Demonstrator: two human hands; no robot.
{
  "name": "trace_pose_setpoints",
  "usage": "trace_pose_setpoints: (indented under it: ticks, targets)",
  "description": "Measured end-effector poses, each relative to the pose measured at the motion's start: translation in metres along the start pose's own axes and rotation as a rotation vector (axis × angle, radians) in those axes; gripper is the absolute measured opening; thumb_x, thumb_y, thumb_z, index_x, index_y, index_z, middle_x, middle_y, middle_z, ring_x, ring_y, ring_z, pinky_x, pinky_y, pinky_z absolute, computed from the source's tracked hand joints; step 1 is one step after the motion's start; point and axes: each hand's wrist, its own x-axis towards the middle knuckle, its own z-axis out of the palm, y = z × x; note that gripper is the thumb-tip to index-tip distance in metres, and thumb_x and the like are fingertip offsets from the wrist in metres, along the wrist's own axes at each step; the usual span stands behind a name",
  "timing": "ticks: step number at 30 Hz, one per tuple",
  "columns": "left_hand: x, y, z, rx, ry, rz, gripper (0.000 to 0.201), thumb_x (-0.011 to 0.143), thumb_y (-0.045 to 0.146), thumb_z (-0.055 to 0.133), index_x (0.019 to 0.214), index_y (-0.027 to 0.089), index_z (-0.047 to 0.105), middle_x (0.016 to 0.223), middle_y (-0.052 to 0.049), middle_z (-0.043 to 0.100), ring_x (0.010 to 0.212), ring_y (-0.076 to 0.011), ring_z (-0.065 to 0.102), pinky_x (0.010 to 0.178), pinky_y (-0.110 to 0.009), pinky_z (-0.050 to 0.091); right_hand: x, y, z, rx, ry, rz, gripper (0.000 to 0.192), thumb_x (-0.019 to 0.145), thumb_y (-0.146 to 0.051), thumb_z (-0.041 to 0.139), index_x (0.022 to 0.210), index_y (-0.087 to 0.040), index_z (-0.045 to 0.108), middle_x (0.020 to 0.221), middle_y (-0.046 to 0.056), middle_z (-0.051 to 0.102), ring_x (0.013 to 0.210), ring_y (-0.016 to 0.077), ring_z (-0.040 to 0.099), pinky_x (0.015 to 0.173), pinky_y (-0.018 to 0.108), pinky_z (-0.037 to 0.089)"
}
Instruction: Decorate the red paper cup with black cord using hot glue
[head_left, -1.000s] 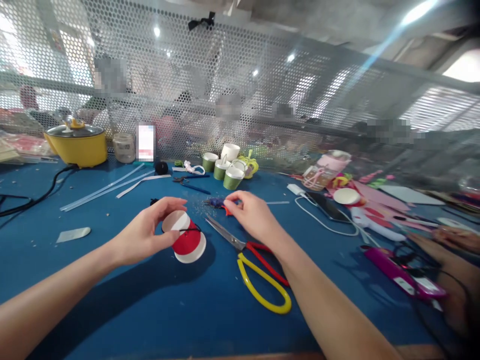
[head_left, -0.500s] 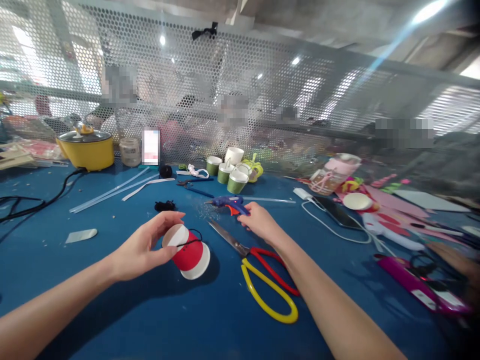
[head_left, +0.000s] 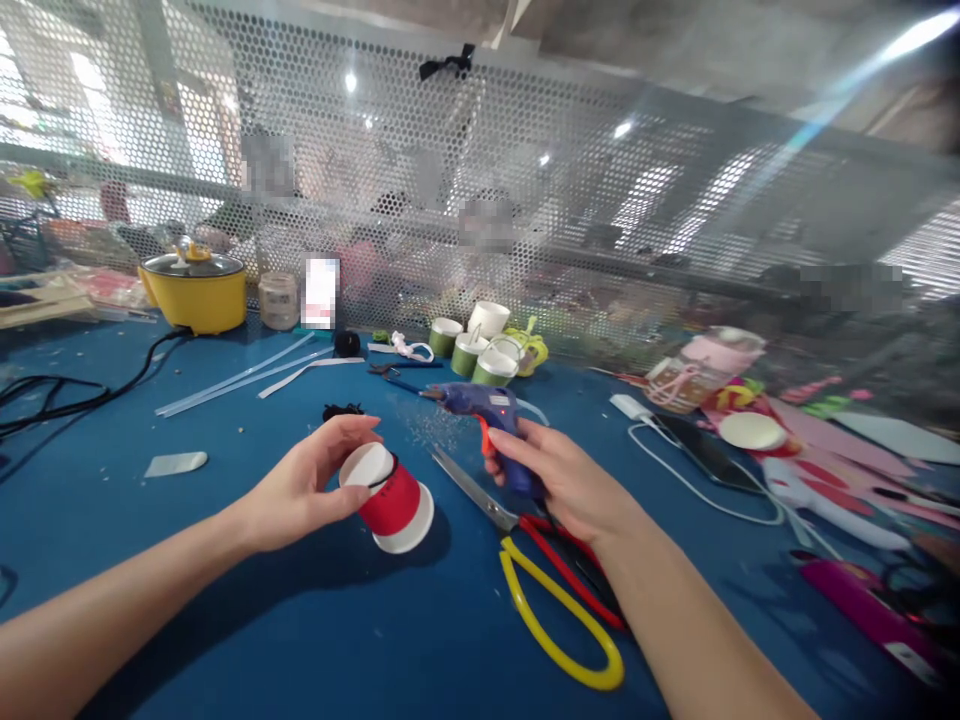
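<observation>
My left hand (head_left: 311, 485) is closed round the narrow end of a small paper cup (head_left: 394, 500), which is tilted above the blue table. A red band wraps the white cup, and a thin black cord runs round it. In my right hand (head_left: 559, 470) is a blue glue gun (head_left: 484, 405) with an orange trigger, its nozzle pointing left. Under it and my right forearm lie large scissors (head_left: 559, 625), one handle loop yellow and one red, the blades toward the far left.
Green-and-white cups (head_left: 491, 362) stand by the perforated screen. A yellow electric pot (head_left: 199, 298), a jar (head_left: 279, 300) and a lit phone (head_left: 321, 292) are at the back left. Clear glue sticks (head_left: 232, 378) lie nearby. At right are a dark phone (head_left: 709, 452), a white cable and a purple power strip (head_left: 862, 610).
My right hand has lifted the glue gun off the table and drawn it nearer, its grip now in my palm. My left hand still holds the cup. The view has shifted slightly.
</observation>
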Motion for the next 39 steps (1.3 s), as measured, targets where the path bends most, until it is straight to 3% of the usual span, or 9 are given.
trace_pose_setpoints:
  ticks: [6,16,21,27,32,39]
  targets:
    - [0.003,0.000,0.002,0.057,0.036,0.025,0.047,0.071,0.019,0.061,0.114,0.021,0.041,0.111,-0.008,0.051,0.104,-0.0223,0.049,0.089,-0.036,0.037,-0.018,-0.006,0.007,-0.113,-0.185,-0.087,0.019,0.075,-0.031,0.056,0.078,-0.012,0.060,0.050,-0.001,0.054,0.042,0.0065,0.044,0.042,0.019,0.036]
    - [0.003,-0.006,0.001,-0.010,0.095,0.049,0.047,0.072,0.020,0.062,0.114,0.021,0.041,0.108,-0.008,0.051,0.101,-0.0222,0.050,0.088,-0.038,0.038,-0.043,-0.001,0.034,-0.582,-0.017,-0.166,0.025,0.074,-0.035,0.053,0.056,-0.018,0.056,0.045,-0.002,0.052,0.043,0.0110,0.048,0.044,0.022,0.042]
    - [0.004,-0.007,-0.001,-0.056,0.131,0.013,0.046,0.071,0.020,0.063,0.112,0.021,0.042,0.107,-0.007,0.051,0.101,-0.0219,0.050,0.088,-0.038,0.038,-0.043,0.001,0.033,-0.748,0.036,-0.315,0.015,0.075,-0.032,0.052,0.070,-0.021,0.061,0.043,-0.004,0.053,0.042,0.0135,0.050,0.048,0.025,0.044]
    - [0.004,-0.008,-0.001,-0.036,0.126,-0.004,0.046,0.072,0.020,0.062,0.113,0.021,0.040,0.108,-0.007,0.050,0.103,-0.0225,0.049,0.090,-0.039,0.036,-0.042,0.002,0.036,-0.773,0.031,-0.383,0.013,0.075,-0.028,0.053,0.081,-0.022,0.063,0.058,-0.002,0.062,0.056,0.0163,0.058,0.053,0.025,0.047]
    - [0.005,-0.008,-0.001,-0.026,0.116,0.010,0.046,0.072,0.020,0.061,0.113,0.021,0.040,0.107,-0.007,0.050,0.103,-0.0229,0.049,0.090,-0.040,0.036,-0.042,0.000,0.040,-0.780,0.049,-0.448,0.013,0.074,-0.028,0.053,0.081,-0.023,0.063,0.071,0.001,0.065,0.070,0.0195,0.062,0.068,0.028,0.049]
    - [0.004,-0.006,-0.001,-0.025,0.124,-0.001,0.047,0.072,0.019,0.061,0.113,0.021,0.039,0.109,-0.008,0.050,0.103,-0.0231,0.049,0.091,-0.040,0.035,-0.046,-0.010,0.041,-0.801,0.063,-0.474,0.013,0.074,-0.024,0.050,0.070,-0.024,0.062,0.062,0.002,0.062,0.060,0.0183,0.061,0.060,0.028,0.050]
